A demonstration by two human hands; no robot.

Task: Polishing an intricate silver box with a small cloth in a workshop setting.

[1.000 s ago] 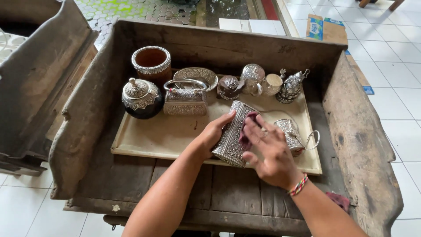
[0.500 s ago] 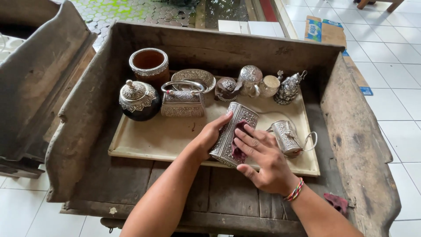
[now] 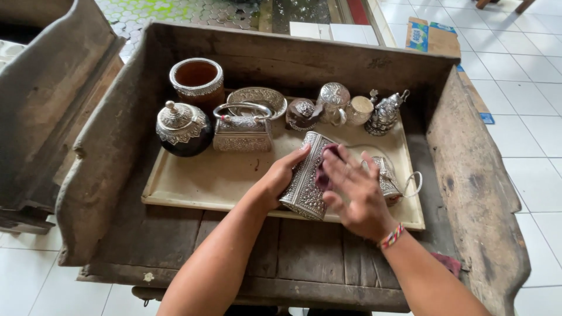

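Silver, embossed all over, the box (image 3: 309,178) stands tilted on its edge at the near rim of the cream tray (image 3: 199,181), seen from the camera on my head; my left hand (image 3: 281,175) cups its left face, thumb up along the top corner and fingers closed round the side so that it is clamped there; my right hand (image 3: 357,193) lies over the box's open side, fingers spread a little and pressed flat on a dark red cloth (image 3: 325,169) that shows between them and the metal, so this hand is not gripping anything, only bearing on the cloth; a beaded band of many colours sits on that wrist; just right of my right hand, partly hidden by it, lies a smaller silver piece with a thin loop handle (image 3: 393,182), touching the tray; along the tray's far side stand a round dark pot with a silver lid (image 3: 182,129), a silver basket-shaped case with a hoop handle (image 3: 242,130), a shallow silver bowl (image 3: 256,97), a brown cup with a silver rim (image 3: 196,79), several small silver jars (image 3: 335,102) and a little teapot (image 3: 384,113); the tray rests inside a worn wooden trough (image 3: 468,193), which stands on white floor tiles (image 3: 530,88).
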